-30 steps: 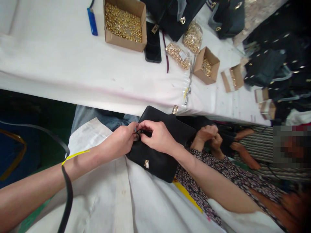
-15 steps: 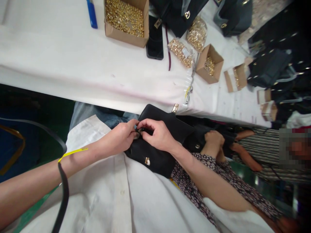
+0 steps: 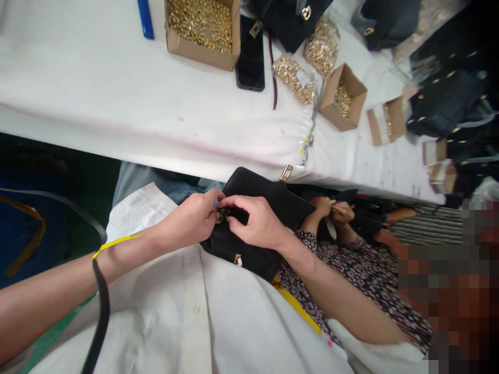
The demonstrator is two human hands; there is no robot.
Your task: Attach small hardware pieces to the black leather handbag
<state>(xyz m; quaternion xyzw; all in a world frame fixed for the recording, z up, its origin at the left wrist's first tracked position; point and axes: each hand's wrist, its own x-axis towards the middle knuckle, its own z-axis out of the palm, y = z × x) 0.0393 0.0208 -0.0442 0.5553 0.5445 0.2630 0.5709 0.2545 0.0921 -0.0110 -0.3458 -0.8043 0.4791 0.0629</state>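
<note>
A black handbag (image 3: 268,200) lies on my lap with its flap laid back toward the table. At the tip of the flap is a gold clasp plate (image 3: 287,172), and a gold turn lock (image 3: 238,259) sits on the bag's body. My left hand (image 3: 198,215) is closed at the bag's left side, thumb and forefinger pinching its edge. Right beside it, my right hand (image 3: 255,223) has thumb and forefinger curled in to the same spot. A small dark piece with a metallic glint (image 3: 221,213) shows between the fingertips; its kind is unclear.
The white-covered table (image 3: 117,93) carries a box of gold hardware (image 3: 202,57), a black phone (image 3: 250,78), a bag of gold parts (image 3: 294,78), a smaller carton (image 3: 339,106) and a blue tool (image 3: 145,21). A co-worker's hands (image 3: 331,208) work close on the right.
My fingers stay at the same spot on the handbag, with only slight movement. The co-worker's hands have lifted and shifted, and that person leans farther into view on the right.
</note>
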